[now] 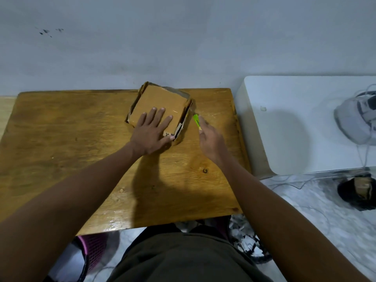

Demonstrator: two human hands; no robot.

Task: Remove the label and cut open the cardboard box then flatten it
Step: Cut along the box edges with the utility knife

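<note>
A brown cardboard box (160, 98) lies low on the far middle of the wooden table (61, 139), its side flaps loose around a flat top panel. A small white label scrap (167, 134) with dark print shows at its near right corner. My left hand (151, 131) rests palm down on the box top with fingers spread. My right hand (211, 141) is just right of the box, closed around a bright green cutter (196, 120) whose tip points toward the box's right edge.
A grey wall stands right behind the table. A white unit (295, 123) to the right carries a white shoe (358, 117) and cables. On the floor are a dark shoe (358, 190), a bin with paper scraps (246, 239) and a purple mesh basket (91, 251).
</note>
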